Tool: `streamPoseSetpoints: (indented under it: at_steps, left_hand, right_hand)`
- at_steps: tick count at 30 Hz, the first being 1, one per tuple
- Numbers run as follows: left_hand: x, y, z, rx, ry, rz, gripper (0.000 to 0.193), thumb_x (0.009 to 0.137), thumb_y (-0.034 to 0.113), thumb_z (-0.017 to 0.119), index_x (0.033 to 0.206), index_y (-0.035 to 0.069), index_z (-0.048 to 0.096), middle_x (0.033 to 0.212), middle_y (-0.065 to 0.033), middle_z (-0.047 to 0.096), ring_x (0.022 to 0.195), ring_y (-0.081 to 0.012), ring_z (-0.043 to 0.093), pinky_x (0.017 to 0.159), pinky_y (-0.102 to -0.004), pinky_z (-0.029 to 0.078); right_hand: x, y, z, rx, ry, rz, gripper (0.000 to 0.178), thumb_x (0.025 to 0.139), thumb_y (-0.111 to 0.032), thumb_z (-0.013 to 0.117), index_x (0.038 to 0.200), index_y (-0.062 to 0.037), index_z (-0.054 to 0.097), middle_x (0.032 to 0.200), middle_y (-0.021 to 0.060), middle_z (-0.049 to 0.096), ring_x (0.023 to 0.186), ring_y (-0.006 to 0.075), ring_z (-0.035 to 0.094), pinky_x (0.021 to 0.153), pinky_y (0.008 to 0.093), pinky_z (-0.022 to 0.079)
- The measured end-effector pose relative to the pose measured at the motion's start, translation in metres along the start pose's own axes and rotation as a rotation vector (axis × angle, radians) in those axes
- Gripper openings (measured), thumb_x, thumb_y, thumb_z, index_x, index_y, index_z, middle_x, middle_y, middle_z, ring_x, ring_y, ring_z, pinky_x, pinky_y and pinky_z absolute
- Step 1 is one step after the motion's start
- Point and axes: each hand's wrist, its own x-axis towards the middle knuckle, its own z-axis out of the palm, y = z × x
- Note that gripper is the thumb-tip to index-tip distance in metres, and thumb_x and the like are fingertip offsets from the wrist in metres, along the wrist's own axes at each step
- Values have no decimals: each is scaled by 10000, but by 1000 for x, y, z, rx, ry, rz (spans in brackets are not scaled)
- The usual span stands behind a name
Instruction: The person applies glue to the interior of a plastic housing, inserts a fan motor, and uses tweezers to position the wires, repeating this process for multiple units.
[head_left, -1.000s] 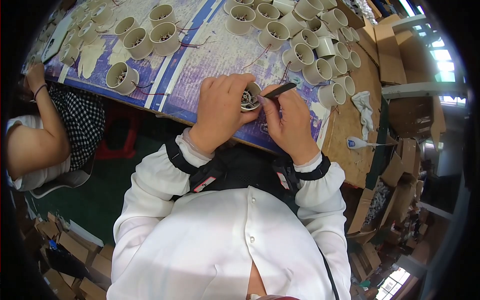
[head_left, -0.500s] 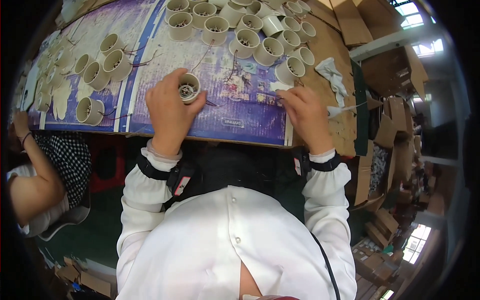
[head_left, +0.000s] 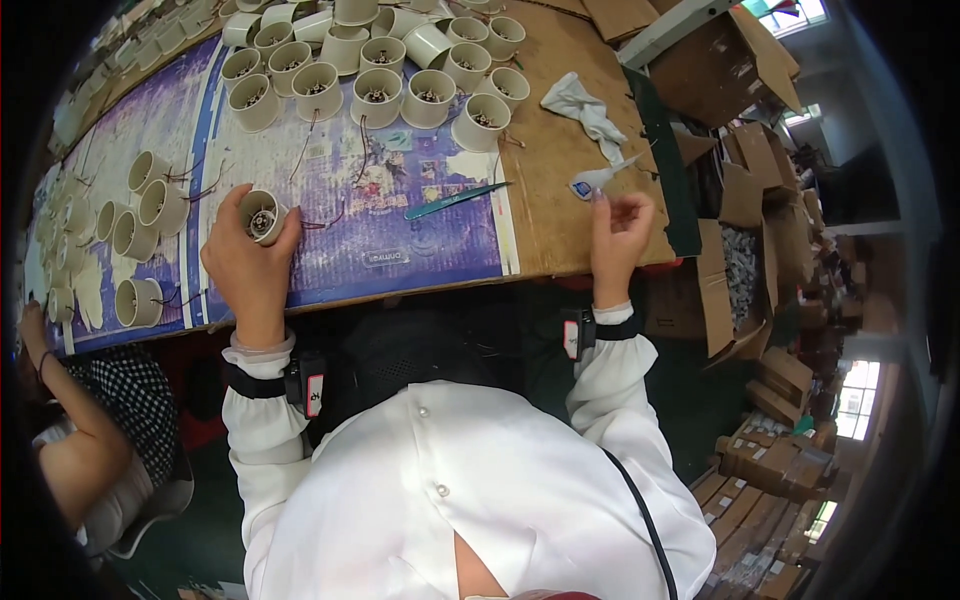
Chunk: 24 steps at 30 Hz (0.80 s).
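Observation:
My left hand is closed round a cream-white cylindrical cup, fingers on one side and thumb on the other. Inside the cup a round part with small metal pieces shows, and thin dark red wires trail from it to the right. My right hand hovers near the table's right front edge, thumb raised and fingers loosely curled, with nothing seen in it. Just beyond its thumb lies a small squeeze bottle with a long pale nozzle. Blue-green tweezers rest on the purple printed cardboard between my hands.
Several similar cups crowd the far side, some tipped over. More wired cups stand at the left. A crumpled white cloth lies at the far right. A co-worker's arm is at the left edge; an open carton stands right of the table.
The view has shifted right. My right hand has moved right, away from where the tweezers lie, to beside the squeeze bottle. My left hand still grips the cup.

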Motion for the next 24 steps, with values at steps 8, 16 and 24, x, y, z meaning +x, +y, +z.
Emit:
streamPoseSetpoints:
  at_steps: [8,16,24]
  left_hand:
    - [-5,-7,0,-1,-5,-54,564,715,285,862,1183,64,637,984,-150,719,912,-370,671,813,-464,490]
    - [-9,-2,4,-49,47,-15,588,691,293,876,1179,84,624,965,-104,691,902,-331,638,811,-452,436]
    - [-8,-2,1,-86,35,-11,589,696,289,881,1185,93,617,947,-83,680,898,-306,621,831,-435,405]
  right_hand:
    - [21,22,15,-73,-289,111,304,948,-161,715,1192,-5,623,1059,71,681,953,146,628,854,296,501]
    - [-12,-81,59,399,-650,112,282,1011,-101,614,1278,-13,590,1159,62,668,1068,141,621,942,276,485]
    - [-35,-102,93,281,-950,96,341,970,-66,667,1297,-21,582,1121,34,652,1000,111,611,866,245,486]
